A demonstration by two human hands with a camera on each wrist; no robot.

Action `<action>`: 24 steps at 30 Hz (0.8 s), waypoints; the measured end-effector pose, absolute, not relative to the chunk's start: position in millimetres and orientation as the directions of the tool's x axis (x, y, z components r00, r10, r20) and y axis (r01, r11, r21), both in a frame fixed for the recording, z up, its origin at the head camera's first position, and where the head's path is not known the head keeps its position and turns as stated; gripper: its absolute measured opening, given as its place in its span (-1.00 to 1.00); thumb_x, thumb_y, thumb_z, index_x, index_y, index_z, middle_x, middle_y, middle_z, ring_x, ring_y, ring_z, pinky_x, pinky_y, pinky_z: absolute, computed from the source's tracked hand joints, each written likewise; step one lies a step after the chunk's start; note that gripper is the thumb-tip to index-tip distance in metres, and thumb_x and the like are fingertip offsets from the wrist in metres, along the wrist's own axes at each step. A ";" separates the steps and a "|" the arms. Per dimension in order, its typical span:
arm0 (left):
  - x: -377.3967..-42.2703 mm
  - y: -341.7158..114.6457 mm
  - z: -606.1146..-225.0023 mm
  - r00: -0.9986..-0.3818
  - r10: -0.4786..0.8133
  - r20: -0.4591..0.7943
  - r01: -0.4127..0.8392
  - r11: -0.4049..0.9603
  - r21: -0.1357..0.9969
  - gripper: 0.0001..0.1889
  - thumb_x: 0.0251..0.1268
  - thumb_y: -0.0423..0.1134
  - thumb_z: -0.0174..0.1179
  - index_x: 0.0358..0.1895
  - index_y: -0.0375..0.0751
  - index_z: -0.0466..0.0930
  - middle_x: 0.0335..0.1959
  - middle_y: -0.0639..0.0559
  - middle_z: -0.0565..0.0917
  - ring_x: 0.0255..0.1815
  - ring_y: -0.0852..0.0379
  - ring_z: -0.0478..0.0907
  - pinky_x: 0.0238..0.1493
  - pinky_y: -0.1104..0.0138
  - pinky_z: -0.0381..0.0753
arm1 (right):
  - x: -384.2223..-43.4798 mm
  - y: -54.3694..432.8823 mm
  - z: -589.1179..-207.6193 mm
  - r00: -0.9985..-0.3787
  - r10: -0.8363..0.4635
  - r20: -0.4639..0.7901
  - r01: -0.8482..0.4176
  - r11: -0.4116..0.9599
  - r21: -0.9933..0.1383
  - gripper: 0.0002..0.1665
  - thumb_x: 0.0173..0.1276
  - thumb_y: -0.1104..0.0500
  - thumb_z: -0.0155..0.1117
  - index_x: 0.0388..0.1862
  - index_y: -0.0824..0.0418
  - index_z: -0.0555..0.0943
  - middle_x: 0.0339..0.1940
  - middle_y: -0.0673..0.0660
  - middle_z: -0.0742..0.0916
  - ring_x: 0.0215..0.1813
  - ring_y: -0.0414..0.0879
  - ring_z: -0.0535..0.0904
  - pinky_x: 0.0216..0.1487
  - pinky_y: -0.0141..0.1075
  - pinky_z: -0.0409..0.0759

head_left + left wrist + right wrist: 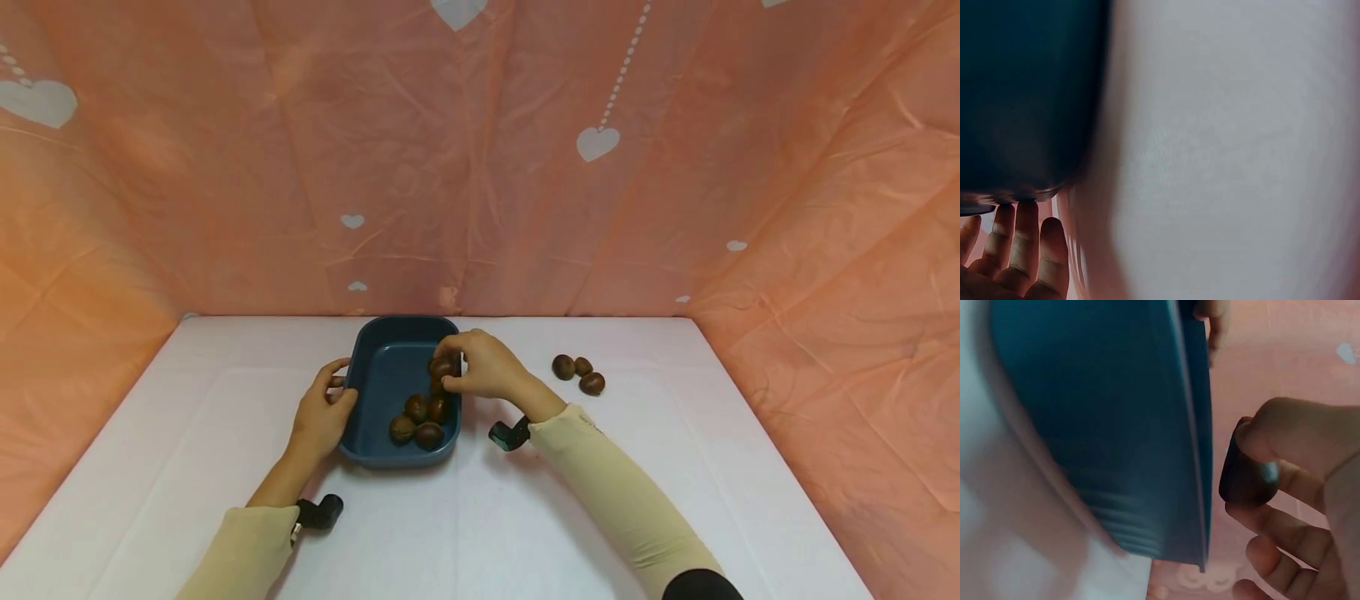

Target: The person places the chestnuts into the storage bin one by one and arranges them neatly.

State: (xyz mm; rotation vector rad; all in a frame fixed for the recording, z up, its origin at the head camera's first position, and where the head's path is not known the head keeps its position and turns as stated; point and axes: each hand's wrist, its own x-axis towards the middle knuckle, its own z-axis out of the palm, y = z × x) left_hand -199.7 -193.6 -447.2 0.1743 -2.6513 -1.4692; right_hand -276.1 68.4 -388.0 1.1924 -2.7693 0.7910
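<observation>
A blue rectangular dish (408, 462) stands on the white table with several brown chestnuts (429, 435) gathered in its right part. My left hand (318, 417) rests against its left side, thumb and forefinger at the rim. In the left wrist view, fairly straight fingers (1021, 240) touch the outer wall. Over the dish's right edge, my right hand (487, 367) pinches a chestnut (1250, 472) between thumb and fingers. The right wrist view shows this chestnut just outside the rim, dark and glossy.
Three loose chestnuts (591, 383) lie on the table (645, 467) right of the dish, beyond my right wrist. An orange cloth (480, 167) with pale hearts hangs at the back and sides. Each wrist carries a black camera (510, 434).
</observation>
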 end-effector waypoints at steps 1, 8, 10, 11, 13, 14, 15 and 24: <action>-199.6 -193.6 -447.4 -0.988 -0.151 0.036 -0.050 0.528 0.848 -0.47 0.40 -0.24 -0.05 0.43 0.00 0.21 0.15 -0.24 0.50 0.04 -0.08 0.53 -0.04 0.19 0.47 | -276.2 67.0 -388.8 -0.700 -0.680 0.217 -0.693 0.575 -0.435 -0.65 0.07 0.14 0.39 -0.10 0.04 0.66 -0.18 -0.06 0.75 -0.13 -0.05 0.57 -0.07 -0.28 0.50; -200.8 -194.3 -449.0 -0.987 -0.159 0.033 -0.057 0.526 0.849 -0.48 0.39 -0.23 -0.04 0.42 0.00 0.23 0.15 -0.22 0.51 0.03 -0.06 0.51 -0.07 0.23 0.46 | -279.2 55.8 -396.4 -0.681 -0.708 0.184 -0.714 0.587 -0.383 -0.64 0.13 0.11 0.40 -0.04 0.03 0.65 -0.15 -0.04 0.74 -0.06 -0.10 0.55 0.11 -0.22 0.45; -201.2 -194.8 -449.2 -0.987 -0.159 0.035 -0.056 0.531 0.845 -0.47 0.39 -0.23 -0.04 0.42 0.00 0.23 0.15 -0.22 0.51 0.02 -0.06 0.51 -0.07 0.23 0.46 | -280.8 52.1 -398.4 -0.671 -0.719 0.182 -0.724 0.583 -0.369 -0.64 0.15 0.09 0.40 -0.04 0.03 0.65 -0.15 -0.06 0.74 -0.07 -0.12 0.54 0.10 -0.24 0.44; -200.9 -195.0 -448.8 -0.987 -0.159 0.037 -0.054 0.532 0.845 -0.47 0.39 -0.24 -0.04 0.42 -0.01 0.23 0.15 -0.22 0.51 0.02 -0.06 0.51 -0.07 0.23 0.46 | -281.6 50.2 -399.3 -0.666 -0.723 0.184 -0.730 0.581 -0.359 -0.64 0.15 0.09 0.40 -0.03 0.02 0.65 -0.16 -0.07 0.74 -0.08 -0.12 0.53 0.07 -0.24 0.44; -200.7 -195.1 -447.5 -0.987 -0.158 0.041 -0.050 0.532 0.846 -0.47 0.39 -0.24 -0.04 0.42 -0.02 0.23 0.14 -0.23 0.51 0.02 -0.06 0.52 -0.07 0.22 0.47 | -283.3 46.4 -400.9 -0.656 -0.732 0.184 -0.741 0.579 -0.339 -0.64 0.16 0.08 0.39 -0.02 0.01 0.66 -0.15 -0.08 0.74 -0.10 -0.13 0.51 0.02 -0.26 0.45; -200.6 -195.2 -447.0 -0.987 -0.157 0.042 -0.049 0.533 0.845 -0.47 0.39 -0.24 -0.04 0.42 -0.02 0.23 0.15 -0.23 0.51 0.02 -0.06 0.52 -0.07 0.22 0.47 | -284.0 44.6 -401.3 -0.652 -0.736 0.182 -0.745 0.577 -0.335 -0.63 0.16 0.08 0.39 -0.01 0.01 0.66 -0.14 -0.08 0.74 -0.11 -0.13 0.50 -0.01 -0.27 0.45; -200.4 -195.3 -446.5 -0.987 -0.156 0.043 -0.048 0.534 0.844 -0.47 0.39 -0.24 -0.05 0.42 -0.02 0.23 0.14 -0.24 0.51 0.02 -0.06 0.51 -0.07 0.22 0.47 | -284.9 42.7 -401.9 -0.648 -0.741 0.179 -0.749 0.575 -0.329 -0.63 0.16 0.08 0.39 -0.01 0.01 0.65 -0.12 -0.07 0.74 -0.12 -0.12 0.50 -0.02 -0.27 0.46; -200.7 -193.5 -447.1 -0.985 -0.164 0.048 -0.047 0.531 0.846 -0.48 0.38 -0.23 -0.04 0.41 -0.01 0.24 0.13 -0.23 0.53 0.01 -0.06 0.53 -0.08 0.24 0.47 | -292.7 31.4 -409.6 -0.644 -0.760 0.090 -0.749 0.602 -0.275 -0.60 0.18 0.06 0.39 0.04 -0.03 0.64 0.00 -0.11 0.73 -0.05 -0.12 0.48 0.05 -0.21 0.44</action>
